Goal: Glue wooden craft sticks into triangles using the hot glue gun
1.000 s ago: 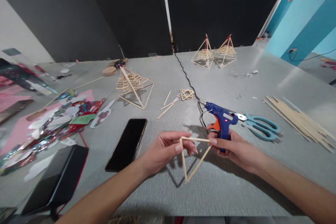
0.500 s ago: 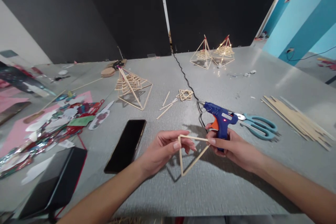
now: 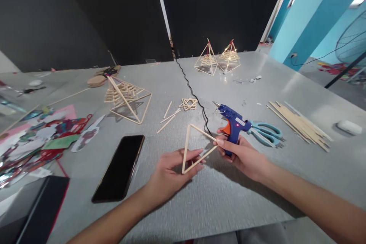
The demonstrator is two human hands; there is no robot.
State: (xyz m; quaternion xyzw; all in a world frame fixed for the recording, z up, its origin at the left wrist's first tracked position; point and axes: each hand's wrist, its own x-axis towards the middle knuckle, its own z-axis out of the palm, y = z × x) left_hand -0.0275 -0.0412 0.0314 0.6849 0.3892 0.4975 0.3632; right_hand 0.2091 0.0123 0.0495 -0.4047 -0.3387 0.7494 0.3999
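Note:
Between my hands is a small triangle of wooden sticks (image 3: 186, 148). My left hand (image 3: 174, 166) holds it near its lower corner, fingers behind and thumb along the lower stick. My right hand (image 3: 238, 152) is closed around the handle of a blue hot glue gun (image 3: 236, 124) with an orange trigger and a lit red light. The thumb of that same hand pinches the triangle's right corner. The gun's nozzle points up and left, away from the triangle. Beyond lie a stick star (image 3: 189, 103) and several loose sticks (image 3: 169, 119).
Light-blue scissors (image 3: 267, 134) lie behind the gun, beside a pile of flat sticks (image 3: 299, 124). A phone (image 3: 119, 167) is left of my hands. Stick pyramids (image 3: 126, 97) stand farther back, two near the wall (image 3: 208, 61). A black cable (image 3: 190, 84) crosses the table (image 3: 171, 213).
My left hand has shifted from the triangle's upper corner to its lower one, and the triangle has turned. My right hand still holds the glue gun. The view has swung to the right.

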